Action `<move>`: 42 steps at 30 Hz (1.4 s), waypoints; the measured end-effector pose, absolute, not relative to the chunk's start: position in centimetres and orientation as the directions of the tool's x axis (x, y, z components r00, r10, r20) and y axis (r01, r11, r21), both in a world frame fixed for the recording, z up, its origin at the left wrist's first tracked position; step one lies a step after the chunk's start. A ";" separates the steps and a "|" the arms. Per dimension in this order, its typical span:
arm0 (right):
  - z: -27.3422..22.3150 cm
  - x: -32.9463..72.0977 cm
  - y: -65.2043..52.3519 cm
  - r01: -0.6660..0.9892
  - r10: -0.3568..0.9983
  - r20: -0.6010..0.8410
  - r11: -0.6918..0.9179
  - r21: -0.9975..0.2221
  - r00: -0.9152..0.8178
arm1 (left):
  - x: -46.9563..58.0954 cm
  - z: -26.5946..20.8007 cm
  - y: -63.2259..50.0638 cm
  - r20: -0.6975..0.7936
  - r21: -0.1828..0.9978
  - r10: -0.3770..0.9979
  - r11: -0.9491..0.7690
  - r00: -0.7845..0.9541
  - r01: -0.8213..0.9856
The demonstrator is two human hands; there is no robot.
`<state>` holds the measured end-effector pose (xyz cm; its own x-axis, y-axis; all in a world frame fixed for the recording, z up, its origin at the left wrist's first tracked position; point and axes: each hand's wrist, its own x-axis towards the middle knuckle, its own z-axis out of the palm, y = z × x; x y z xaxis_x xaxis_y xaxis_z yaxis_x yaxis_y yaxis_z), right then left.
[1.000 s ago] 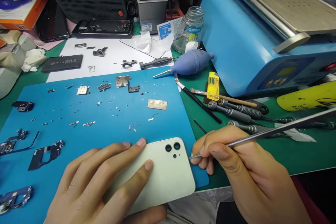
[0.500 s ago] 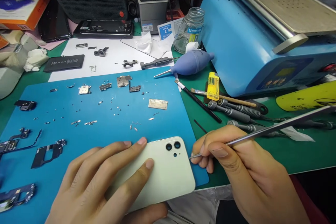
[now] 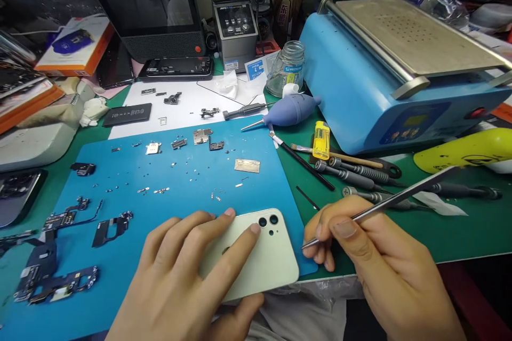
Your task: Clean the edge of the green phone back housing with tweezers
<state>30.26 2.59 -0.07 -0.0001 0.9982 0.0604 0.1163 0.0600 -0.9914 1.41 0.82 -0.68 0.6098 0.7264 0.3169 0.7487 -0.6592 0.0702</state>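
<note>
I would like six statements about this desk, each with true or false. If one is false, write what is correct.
1. The left grip is on the green phone. True.
2. The green phone lies face up. False: it lies face down.
3. The right grip holds a metal tool. True.
4. The metal tool touches the green phone. False: a gap shows between them.
5. The lighter lies right of the blue mat. True.
6. The lighter is red. False: it is yellow.
</note>
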 end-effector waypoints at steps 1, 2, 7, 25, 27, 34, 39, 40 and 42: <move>0.0 30.3 2.5 0.131 0.998 0.057 0.059 -0.990 -0.021 | 1.1 -0.7 1.0 0.311 0.063 0.711 -0.678 0.630 0.733; 0.1 30.3 2.5 0.144 0.998 0.056 0.061 -0.988 -0.037 | 0.9 -0.8 1.1 0.311 0.055 0.694 -0.695 0.649 0.717; 0.8 30.7 2.2 0.215 0.984 0.112 0.140 -0.966 -0.139 | 0.1 -1.5 0.4 0.328 0.058 0.693 -0.693 0.642 0.718; 0.6 30.3 1.7 0.336 0.999 0.007 0.024 -0.942 -0.051 | 0.3 -1.4 -0.5 0.315 0.213 0.782 -0.610 0.537 0.763; 0.9 29.9 2.4 0.351 0.999 0.028 0.037 -0.936 -0.030 | 0.4 -1.3 -0.5 0.314 0.226 0.790 -0.601 0.526 0.767; 1.2 29.8 3.0 0.341 0.996 0.061 0.079 -0.937 -0.064 | 0.7 -1.2 -0.5 0.299 0.284 0.826 -0.556 0.478 0.781; 0.6 30.4 2.1 0.306 0.982 0.119 0.159 -0.939 -0.146 | 0.7 -1.2 -0.5 0.300 0.248 0.800 -0.591 0.519 0.768; 0.5 30.5 2.1 0.311 0.980 0.139 0.177 -0.934 -0.140 | 0.7 -1.3 -0.5 0.299 0.255 0.805 -0.585 0.512 0.770; 0.4 30.5 2.0 0.324 0.978 0.169 0.202 -0.924 -0.125 | 0.7 -1.3 -0.5 0.293 0.286 0.827 -0.555 0.480 0.781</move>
